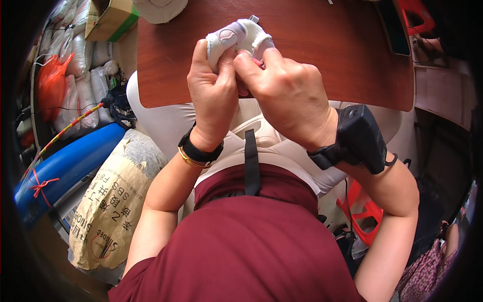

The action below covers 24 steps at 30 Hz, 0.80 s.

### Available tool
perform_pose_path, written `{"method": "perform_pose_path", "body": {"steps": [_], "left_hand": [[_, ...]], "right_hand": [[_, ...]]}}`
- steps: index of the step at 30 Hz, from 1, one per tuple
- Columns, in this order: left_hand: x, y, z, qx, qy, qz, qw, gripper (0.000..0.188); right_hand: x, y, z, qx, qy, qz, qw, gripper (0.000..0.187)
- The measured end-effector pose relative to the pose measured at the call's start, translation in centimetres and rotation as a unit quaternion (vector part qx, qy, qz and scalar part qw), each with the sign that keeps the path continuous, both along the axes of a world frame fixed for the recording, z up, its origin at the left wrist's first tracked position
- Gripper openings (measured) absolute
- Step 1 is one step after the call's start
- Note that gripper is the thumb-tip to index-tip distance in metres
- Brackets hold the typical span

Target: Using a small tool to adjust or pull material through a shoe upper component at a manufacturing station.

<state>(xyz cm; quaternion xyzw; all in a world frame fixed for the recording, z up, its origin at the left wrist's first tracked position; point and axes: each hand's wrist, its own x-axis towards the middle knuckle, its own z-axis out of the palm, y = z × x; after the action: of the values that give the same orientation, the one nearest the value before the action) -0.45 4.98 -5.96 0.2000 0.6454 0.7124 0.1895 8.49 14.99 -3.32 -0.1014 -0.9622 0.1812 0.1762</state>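
A small white and lavender shoe upper (227, 38), with a raised round emblem and a little loop at its edge, is held over the near edge of the table. My left hand (215, 83) is closed on its left side, the thumb pointing up along it. Fingers bent and pinched, my right hand (289, 85) works at the lower opening of the upper. A bit of something pinkish-red (258, 63) shows by the right fingertips; most of it is hidden, and so is whatever the pinch holds.
The reddish-brown table (322, 50) bears a dark flat device (393, 27) at its right edge and a pale round object (162, 9) at far left. Left of me are a carton (111, 20), white sacks (80, 55), a blue tube (70, 166) and a paper sack (113, 201). A red stool (365, 216) stands at right.
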Motion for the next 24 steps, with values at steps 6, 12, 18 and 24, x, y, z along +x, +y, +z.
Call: {"method": "perform_pose_path", "body": {"steps": [6, 12, 18, 24], "left_hand": [[0.0, -0.3, 0.2, -0.005, -0.03, -0.004, 1.0, 0.008], [-0.1, -0.4, 0.0, 0.004, -0.028, -0.011, 1.0, 0.008], [-0.4, -0.3, 0.0, 0.023, -0.022, -0.025, 0.999, 0.009], [-0.2, -0.1, 0.2, 0.005, -0.021, -0.028, 0.999, 0.008]], "right_hand": [[-0.5, 1.9, 0.6, -0.042, -0.004, 0.072, 0.996, 0.015], [-0.6, 1.8, -0.3, -0.204, 0.014, 0.038, 0.978, 0.013], [-0.6, 2.0, -0.6, 0.095, 0.063, 0.105, 0.988, 0.012], [-1.9, 2.0, 1.0, -0.525, -0.076, -0.018, 0.847, 0.016]]}}
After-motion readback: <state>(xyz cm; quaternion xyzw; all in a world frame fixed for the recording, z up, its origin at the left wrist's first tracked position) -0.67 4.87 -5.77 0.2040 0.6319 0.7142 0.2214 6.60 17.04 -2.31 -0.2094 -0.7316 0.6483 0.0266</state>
